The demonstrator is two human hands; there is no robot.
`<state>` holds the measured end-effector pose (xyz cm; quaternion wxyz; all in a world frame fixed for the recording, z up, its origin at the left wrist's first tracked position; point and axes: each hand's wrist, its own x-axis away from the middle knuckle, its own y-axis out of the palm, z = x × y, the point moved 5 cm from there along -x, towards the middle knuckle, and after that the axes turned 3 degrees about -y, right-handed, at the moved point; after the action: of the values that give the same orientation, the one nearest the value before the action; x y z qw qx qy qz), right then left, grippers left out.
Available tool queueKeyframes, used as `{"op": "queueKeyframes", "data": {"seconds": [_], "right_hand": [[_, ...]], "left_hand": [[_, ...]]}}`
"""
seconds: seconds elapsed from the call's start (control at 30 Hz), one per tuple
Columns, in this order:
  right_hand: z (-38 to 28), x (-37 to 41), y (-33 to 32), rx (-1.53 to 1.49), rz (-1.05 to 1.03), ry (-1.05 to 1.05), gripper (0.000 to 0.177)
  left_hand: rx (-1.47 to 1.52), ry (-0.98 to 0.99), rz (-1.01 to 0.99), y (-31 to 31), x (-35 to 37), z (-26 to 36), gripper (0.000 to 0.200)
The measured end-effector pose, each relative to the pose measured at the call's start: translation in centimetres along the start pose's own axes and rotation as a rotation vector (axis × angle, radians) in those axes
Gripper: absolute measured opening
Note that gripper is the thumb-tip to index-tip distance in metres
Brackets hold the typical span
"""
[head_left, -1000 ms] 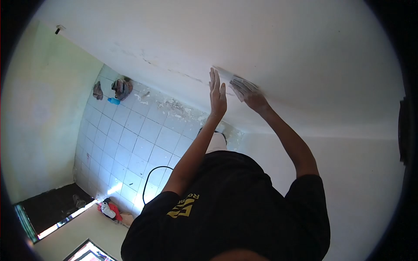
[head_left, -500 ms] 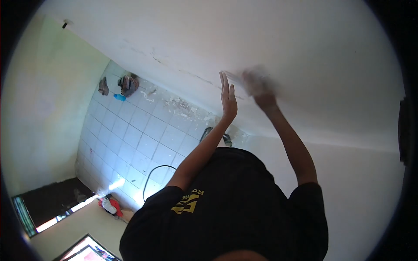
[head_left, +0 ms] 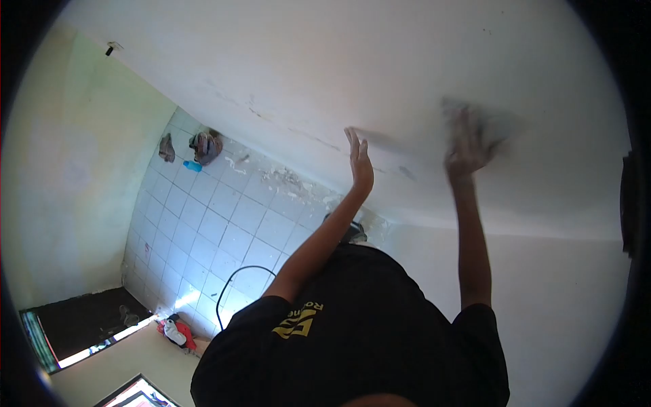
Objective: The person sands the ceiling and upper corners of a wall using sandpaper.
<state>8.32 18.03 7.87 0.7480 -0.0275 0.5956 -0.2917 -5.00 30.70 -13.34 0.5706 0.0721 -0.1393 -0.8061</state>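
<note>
Against the white wall [head_left: 380, 61], my left hand [head_left: 361, 166] rests with its fingers stretched out, and it holds nothing. My right hand [head_left: 466, 144] lies farther to the right on the same wall, smeared by motion. Its fingers are spread over a thin grey sheet [head_left: 505, 123] that looks like sandpaper, pressed flat to the surface. A thin crack line and faint dark smudges run along the wall to the left of and below my left hand.
Flakes of paint [head_left: 288, 182] lie on the tiled floor [head_left: 203, 220] along the wall's foot. A crumpled bag [head_left: 205, 147], a blue bottle [head_left: 192, 165] and a brown item [head_left: 166, 148] are in the corner. A black cable [head_left: 234, 275] curves beside me. Red and white cloth [head_left: 178, 332] lies by the doorway.
My right hand has swept to the right across the wall with the grey sheet under it. My left hand stays on the wall, while the view has shifted slightly.
</note>
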Motion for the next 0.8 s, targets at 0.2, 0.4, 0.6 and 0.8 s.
{"op": "queueKeyframes", "data": {"seconds": [0.2, 0.4, 0.6, 0.8], "right_hand": [[-7.3, 17.2, 7.9, -0.197, -0.677, -0.477, 0.047], [-1.2, 11.1, 3.7, 0.064, -0.536, -0.573, 0.052], [0.6, 7.6, 2.4, -0.156, -0.112, 0.062, 0.034], [-6.6, 19.5, 7.5, -0.262, -0.739, -0.565, 0.047]], "left_hand": [[0.394, -0.547, -0.070, -0.4, 0.6, -5.2, 0.072], [0.585, -0.783, -0.175, 0.3, 0.9, -8.1, 0.073], [0.667, -0.970, -0.179, 0.4, 1.0, -10.7, 0.077], [0.710, -0.872, -0.160, -1.4, 1.1, -9.1, 0.076]]}}
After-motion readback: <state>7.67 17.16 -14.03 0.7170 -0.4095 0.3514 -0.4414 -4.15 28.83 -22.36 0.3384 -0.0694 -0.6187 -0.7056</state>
